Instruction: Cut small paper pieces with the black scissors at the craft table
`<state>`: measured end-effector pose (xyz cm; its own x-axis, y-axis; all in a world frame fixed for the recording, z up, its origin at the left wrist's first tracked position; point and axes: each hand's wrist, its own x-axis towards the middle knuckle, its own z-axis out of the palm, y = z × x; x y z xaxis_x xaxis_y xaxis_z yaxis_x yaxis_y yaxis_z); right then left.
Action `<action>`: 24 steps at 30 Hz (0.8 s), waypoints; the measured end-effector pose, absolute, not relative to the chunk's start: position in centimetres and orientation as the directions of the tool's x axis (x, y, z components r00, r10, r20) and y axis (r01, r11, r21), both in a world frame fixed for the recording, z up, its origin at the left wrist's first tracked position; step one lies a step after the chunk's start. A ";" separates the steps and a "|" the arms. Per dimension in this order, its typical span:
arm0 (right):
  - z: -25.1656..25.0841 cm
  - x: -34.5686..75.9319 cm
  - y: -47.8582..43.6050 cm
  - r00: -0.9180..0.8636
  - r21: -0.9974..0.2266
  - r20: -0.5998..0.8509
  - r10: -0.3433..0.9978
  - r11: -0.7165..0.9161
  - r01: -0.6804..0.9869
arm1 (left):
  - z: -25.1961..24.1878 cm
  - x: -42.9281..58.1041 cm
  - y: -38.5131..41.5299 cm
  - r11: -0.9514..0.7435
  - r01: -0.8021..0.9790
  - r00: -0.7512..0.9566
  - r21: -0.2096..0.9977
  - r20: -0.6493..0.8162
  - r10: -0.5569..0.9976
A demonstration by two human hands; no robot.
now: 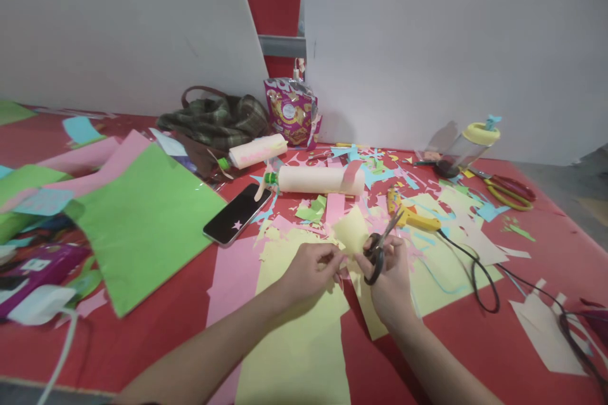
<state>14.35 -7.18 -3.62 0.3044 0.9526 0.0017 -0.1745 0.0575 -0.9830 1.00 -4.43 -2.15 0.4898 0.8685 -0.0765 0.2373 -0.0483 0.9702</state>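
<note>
Near the middle of the table, my left hand [313, 270] is closed, its thumb and fingers pinched at the lower edge of a small yellow paper piece [352, 229]. My right hand [393, 285] is wrapped around black-handled scissors [376, 257], whose blades point up and to the right. Its thumb and fingertip also reach the lower edge of the small yellow piece. Large yellow sheets [297, 342] lie under both hands. Just beyond them is a white paper-wrapped roll [313, 180] with a green cap.
A phone [237, 214] and a green sheet [149, 228] lie to the left. On the right are a yellow glue gun [420, 220] with a black cord, red-handled pliers [510, 188] and a clear cylinder [465, 150]. A snack bag [291, 112] stands at the back.
</note>
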 end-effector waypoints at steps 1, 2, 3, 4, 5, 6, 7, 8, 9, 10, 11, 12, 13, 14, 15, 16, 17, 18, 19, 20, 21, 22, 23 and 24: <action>-3.7 14.4 -7.1 0.329 -0.985 0.015 0.944 0.070 -0.156 | -2.1 1.0 -4.2 -0.091 0.266 0.481 0.960 -0.050 0.875; -3.7 14.5 -7.1 0.350 -0.986 0.024 0.937 0.079 -0.145 | -2.0 0.9 -3.9 -0.127 0.291 0.469 0.948 -0.026 0.883; -3.8 14.6 -7.0 0.367 -0.986 0.028 0.930 0.085 -0.142 | -2.0 0.9 -3.6 -0.155 0.315 0.457 0.936 -0.007 0.890; -3.8 14.7 -6.9 0.379 -0.985 0.028 0.925 0.090 -0.145 | -2.0 0.9 -3.2 -0.167 0.341 0.443 0.925 -0.002 0.896; -3.8 14.7 -6.9 0.387 -0.984 0.026 0.922 0.092 -0.154 | -2.1 0.8 -2.8 -0.173 0.357 0.427 0.918 0.005 0.904; -3.8 14.7 -6.8 0.386 -0.982 0.020 0.922 0.090 -0.165 | -2.0 0.8 -2.4 -0.168 0.368 0.408 0.915 0.004 0.913; -3.8 14.6 -6.8 0.378 -0.981 0.011 0.926 0.083 -0.176 | -2.0 0.8 -2.0 -0.157 0.373 0.385 0.915 0.001 0.923; -3.8 14.6 -6.8 0.359 -0.980 -0.003 0.933 0.068 -0.185 | -1.9 0.8 -1.6 -0.145 0.369 0.363 0.918 0.001 0.932; -3.8 14.5 -6.8 0.330 -0.979 -0.021 0.944 0.047 -0.196 | -1.7 0.8 -1.3 -0.132 0.353 0.343 0.926 0.003 0.939; -3.7 14.4 -6.9 0.294 -0.977 -0.041 0.955 0.023 -0.210 | -1.5 0.8 -1.0 -0.124 0.333 0.330 0.935 0.007 0.944; -3.6 14.2 -6.9 0.254 -0.974 -0.060 0.965 -0.001 -0.226 | -1.2 0.9 -0.7 -0.116 0.309 0.323 0.944 0.010 0.946; -3.6 14.1 -7.0 0.209 -0.971 -0.076 0.975 -0.024 -0.240 | -0.9 0.9 -0.5 -0.108 0.286 0.321 0.952 0.011 0.947; -3.6 14.0 -7.1 0.164 -0.967 -0.087 0.983 -0.044 -0.250 | -0.7 1.0 -0.3 -0.099 0.269 0.321 0.958 0.008 0.947; -3.6 13.9 -7.2 0.115 -0.965 -0.096 0.989 -0.064 -0.256 | -0.5 1.0 -0.1 -0.096 0.254 0.322 0.962 0.010 0.947; -3.6 13.8 -7.3 0.067 -0.963 -0.102 0.993 -0.082 -0.255 | -0.3 1.1 0.0 -0.096 0.244 0.326 0.965 0.012 0.945; -3.6 13.7 -7.4 0.021 -0.963 -0.106 0.994 -0.098 -0.251 | -0.2 1.2 0.1 -0.102 0.239 0.331 0.966 0.018 0.944; -3.7 13.7 -7.4 -0.018 -0.964 -0.108 0.994 -0.109 -0.244 | -0.2 1.2 0.1 -0.111 0.240 0.336 0.965 0.025 0.942; -3.7 13.8 -7.5 -0.046 -0.964 -0.108 0.993 -0.116 -0.238 | -0.2 1.3 0.1 -0.120 0.244 0.340 0.962 0.031 0.940; -3.8 13.8 -7.5 -0.062 -0.965 -0.105 0.992 -0.117 -0.233 | -0.2 1.4 0.1 -0.129 0.250 0.342 0.960 0.037 0.939; -3.8 13.9 -7.5 -0.072 -0.966 -0.103 0.992 -0.117 -0.229 | -0.3 1.4 0.1 -0.134 0.255 0.346 0.958 0.039 0.938; -3.9 13.9 -7.5 -0.078 -0.967 -0.100 0.992 -0.115 -0.226 | -0.3 1.5 0.1 -0.136 0.257 0.349 0.957 0.039 0.936; -3.9 14.0 -7.5 -0.084 -0.968 -0.097 0.992 -0.114 -0.223 | -0.4 1.6 0.0 -0.137 0.258 0.356 0.957 0.038 0.934; -3.9 14.0 -7.5 -0.090 -0.969 -0.094 0.991 -0.112 -0.221 | -0.4 1.7 0.0 -0.138 0.258 0.365 0.956 0.036 0.930; -3.8 14.1 -7.5 -0.098 -0.969 -0.091 0.991 -0.111 -0.221 | -0.4 1.8 -0.1 -0.141 0.263 0.372 0.954 0.034 0.927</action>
<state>14.07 -7.52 -3.84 -0.0976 0.9911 -0.0908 -0.2207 -0.1105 -0.9691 1.82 -0.07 -0.41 0.3725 0.9274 0.0343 0.2633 -0.1411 0.9544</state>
